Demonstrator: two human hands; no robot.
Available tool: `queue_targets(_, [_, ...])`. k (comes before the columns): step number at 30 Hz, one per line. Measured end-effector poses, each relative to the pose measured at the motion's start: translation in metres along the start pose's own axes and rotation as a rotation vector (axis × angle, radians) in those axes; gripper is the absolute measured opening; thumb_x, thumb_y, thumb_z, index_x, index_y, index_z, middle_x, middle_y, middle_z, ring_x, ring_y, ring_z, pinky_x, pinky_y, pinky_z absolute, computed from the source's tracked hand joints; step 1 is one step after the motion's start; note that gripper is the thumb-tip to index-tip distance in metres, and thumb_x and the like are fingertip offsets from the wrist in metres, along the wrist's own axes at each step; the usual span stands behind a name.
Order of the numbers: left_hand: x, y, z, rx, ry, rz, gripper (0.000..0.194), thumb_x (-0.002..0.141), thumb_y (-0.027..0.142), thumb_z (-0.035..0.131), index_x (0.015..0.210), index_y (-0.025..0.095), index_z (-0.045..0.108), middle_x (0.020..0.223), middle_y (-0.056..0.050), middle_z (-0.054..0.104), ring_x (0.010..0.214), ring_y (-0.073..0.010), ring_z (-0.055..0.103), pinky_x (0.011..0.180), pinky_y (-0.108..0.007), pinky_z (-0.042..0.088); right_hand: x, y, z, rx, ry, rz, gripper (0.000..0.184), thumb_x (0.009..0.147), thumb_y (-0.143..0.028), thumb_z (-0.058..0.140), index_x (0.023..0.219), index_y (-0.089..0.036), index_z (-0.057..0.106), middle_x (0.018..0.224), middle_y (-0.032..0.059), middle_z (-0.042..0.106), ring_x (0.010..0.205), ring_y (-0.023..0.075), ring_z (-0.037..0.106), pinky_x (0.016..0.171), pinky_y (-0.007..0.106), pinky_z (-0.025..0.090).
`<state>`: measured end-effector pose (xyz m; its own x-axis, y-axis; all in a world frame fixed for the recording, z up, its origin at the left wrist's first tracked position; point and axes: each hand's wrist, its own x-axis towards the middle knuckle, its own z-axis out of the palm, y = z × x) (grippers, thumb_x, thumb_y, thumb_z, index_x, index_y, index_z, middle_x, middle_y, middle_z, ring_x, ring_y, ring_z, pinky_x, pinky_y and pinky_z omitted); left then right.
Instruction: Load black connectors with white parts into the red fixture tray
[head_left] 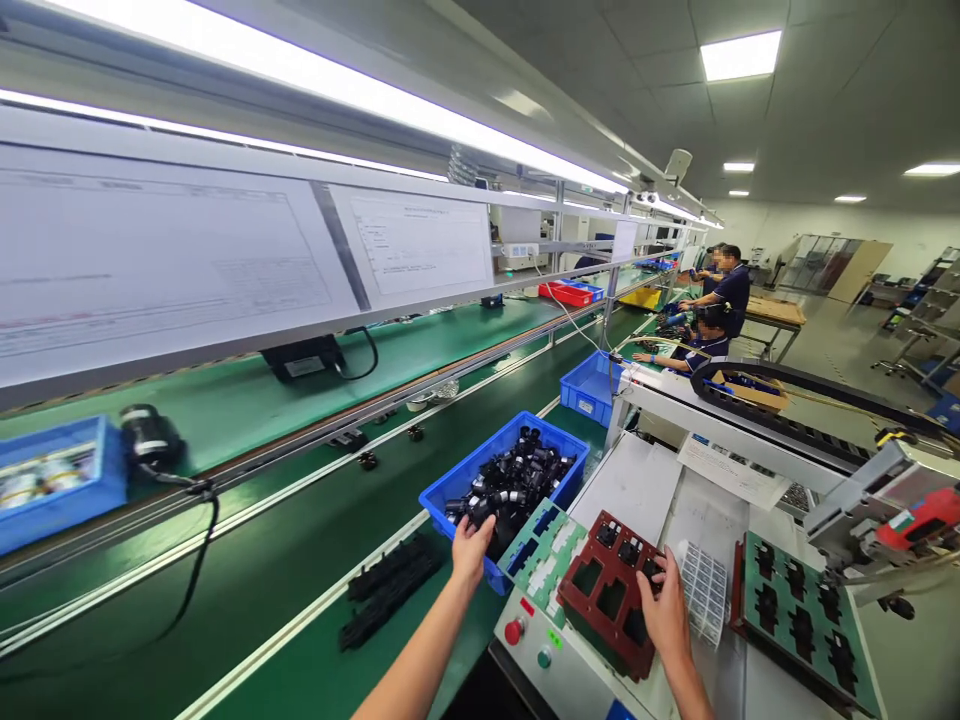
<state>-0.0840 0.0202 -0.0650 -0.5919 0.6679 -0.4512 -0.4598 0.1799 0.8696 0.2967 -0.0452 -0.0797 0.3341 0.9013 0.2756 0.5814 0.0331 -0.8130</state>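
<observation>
My left hand [470, 548] is at the near edge of a blue bin [439, 493] heaped with small black plastic parts [525, 470]. Its thumb and fingers close around one black part, partly hidden by the fingertips. My right hand [666, 610] is over the right side of a red-brown fixture plate [600, 600] with square pockets. Thumb and fingers grip a small black part at one of its pockets. Black parts [609, 533] sit in the far row; other pockets show as openings. Under the plate lies a green fixture [551, 550] with white and dark blue inserts.
A clear compartment tray [705, 590] and a second green fixture [799, 620] holding black parts lie right. A red button [514, 631] and green button [544, 657] are on the machine front. Black strips [390, 590] lie on the green bench. Co-workers [724, 290] work farther down the line.
</observation>
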Motion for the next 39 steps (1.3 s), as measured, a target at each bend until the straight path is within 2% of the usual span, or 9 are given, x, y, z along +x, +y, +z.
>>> queue_targets(4, [0.004,0.006,-0.01,0.05,-0.06,-0.038,0.048,0.083,0.022,0.083,0.125,0.016,0.06,0.101,-0.009,0.075,0.083,-0.0189,0.075,0.079,-0.033,0.062,0.014,0.012,-0.006,0.052,0.028,0.026,0.081,0.086,-0.071,0.055,0.141,-0.011,0.053,0.108,0.0181,0.075,0.084,0.0326,0.069,0.077,0.048,0.056])
queue_targets(9, [-0.066,-0.026,0.002,0.136,-0.535,-0.09,0.047,0.058,0.037,0.1,0.089,0.015,0.073,0.083,-0.008,0.077,0.08,-0.0236,0.077,0.075,-0.033,0.059,0.018,-0.029,-0.032,0.139,0.111,0.067,0.08,0.084,-0.07,0.068,0.142,-0.017,0.054,0.107,0.0131,0.077,0.077,0.0265,0.067,0.075,0.041,0.055])
queue_targets(15, [-0.168,-0.035,0.023,0.176,-1.108,-0.122,0.054,0.066,0.052,0.095,0.105,0.017,0.078,0.1,-0.013,0.08,0.093,-0.0288,0.078,0.08,-0.036,0.059,0.002,-0.118,-0.063,0.641,-0.103,0.248,0.101,0.079,-0.057,0.085,0.154,-0.015,0.032,0.092,0.0067,0.079,0.085,0.0252,0.071,0.085,0.039,0.056])
queue_targets(18, [-0.199,-0.028,0.03,0.14,-1.272,-0.099,0.057,0.076,0.058,0.086,0.118,0.02,0.075,0.103,-0.012,0.079,0.102,-0.0306,0.077,0.09,-0.042,0.059,-0.011,-0.144,-0.069,0.762,-0.202,0.288,0.095,0.081,-0.053,0.086,0.151,-0.016,0.033,0.094,0.0074,0.08,0.089,0.0258,0.072,0.087,0.039,0.056])
queue_targets(24, [-0.22,-0.016,0.028,-0.075,-1.293,-0.146,0.079,0.068,0.052,0.094,0.138,0.033,0.062,0.134,-0.012,0.068,0.109,-0.0325,0.074,0.093,-0.047,0.059,-0.036,-0.158,-0.081,0.715,-0.328,0.222,0.072,0.093,-0.055,0.073,0.149,-0.023,0.041,0.125,0.0146,0.072,0.106,0.0271,0.069,0.086,0.037,0.059])
queue_targets(27, [-0.222,-0.002,0.027,-0.077,-1.233,0.015,0.07,0.067,0.036,0.096,0.13,0.03,0.066,0.139,-0.011,0.064,0.117,-0.0325,0.068,0.098,-0.042,0.055,-0.045,-0.161,-0.083,0.574,-0.215,0.135,0.047,0.094,-0.056,0.071,0.127,-0.024,0.062,0.114,0.0103,0.07,0.094,0.0241,0.066,0.082,0.033,0.056])
queue_targets(29, [-0.223,0.009,0.028,-0.022,-1.155,0.094,0.06,0.068,0.027,0.094,0.123,0.028,0.068,0.14,-0.01,0.062,0.123,-0.0328,0.064,0.097,-0.038,0.054,-0.05,-0.163,-0.083,0.55,-0.265,0.1,0.036,0.097,-0.057,0.065,0.098,-0.022,0.068,0.092,0.0053,0.066,0.083,0.0214,0.062,0.076,0.03,0.053])
queue_targets(33, [-0.225,0.02,0.031,0.054,-1.078,0.11,0.054,0.069,0.018,0.09,0.118,0.028,0.068,0.142,-0.01,0.058,0.114,-0.0299,0.067,0.092,-0.037,0.055,-0.057,-0.164,-0.077,0.529,-0.492,0.117,0.047,0.1,-0.062,0.056,0.076,-0.021,0.056,0.068,-0.0032,0.046,0.063,0.0149,0.045,0.057,0.025,0.037])
queue_targets(39, [-0.23,0.021,0.031,0.056,-1.077,0.073,0.058,0.064,0.009,0.086,0.116,0.028,0.068,0.136,-0.008,0.061,0.116,-0.0298,0.066,0.094,-0.036,0.053,-0.056,-0.17,-0.071,0.337,-0.527,0.04,0.048,0.103,-0.062,0.048,0.078,-0.021,0.053,0.07,-0.0028,0.05,0.067,0.0155,0.046,0.061,0.027,0.034])
